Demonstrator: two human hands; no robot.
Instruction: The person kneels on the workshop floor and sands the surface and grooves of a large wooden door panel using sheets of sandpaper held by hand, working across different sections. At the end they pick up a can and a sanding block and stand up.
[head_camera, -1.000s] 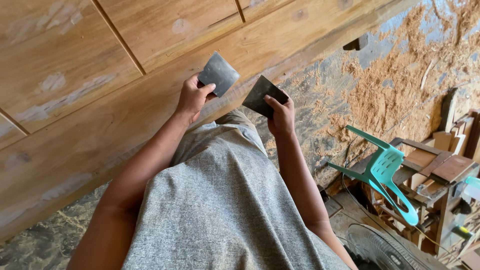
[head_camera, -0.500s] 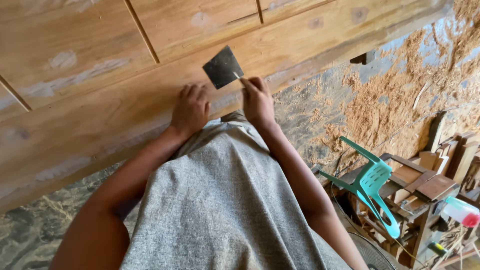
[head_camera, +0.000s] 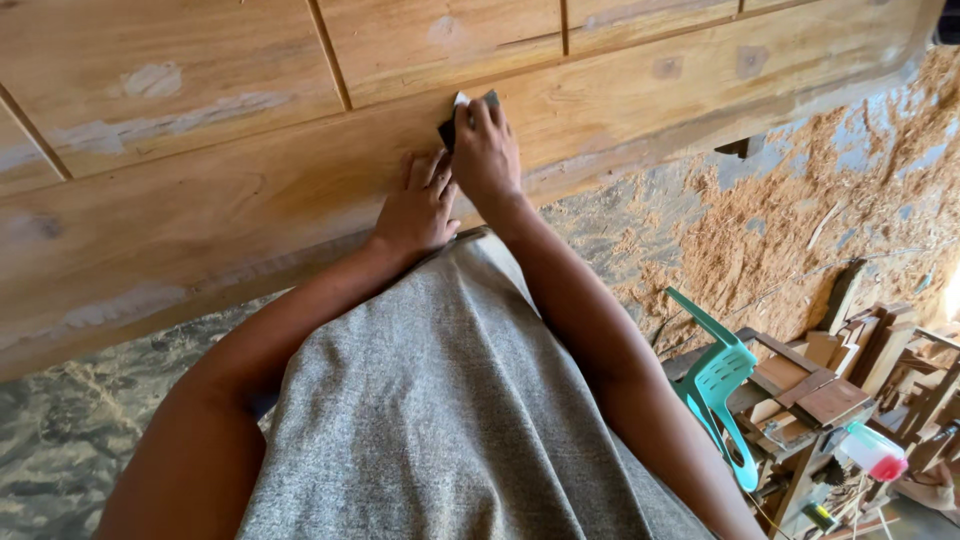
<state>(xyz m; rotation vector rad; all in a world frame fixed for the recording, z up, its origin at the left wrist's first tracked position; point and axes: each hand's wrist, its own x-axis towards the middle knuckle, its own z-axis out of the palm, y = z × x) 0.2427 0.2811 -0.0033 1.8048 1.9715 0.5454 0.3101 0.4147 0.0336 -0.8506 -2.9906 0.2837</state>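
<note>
A large panelled wooden door lies flat in front of me, with pale filler patches on it. My right hand presses a folded dark sheet of sandpaper onto the door's wide rail. Only the sheet's edges show from under the fingers. My left hand rests flat on the wood just below and to the left of it, fingers spread, holding nothing. My grey-clothed lap fills the lower middle.
Sawdust and wood shavings cover the floor to the right. A green plastic chair lies among stacked wooden pieces at the lower right, next to a clear bottle with a pink end.
Two dark sheets were held up, one in each hand. They came together, and now my right hand presses the sandpaper flat on the door while my left hand lies on the wood.
</note>
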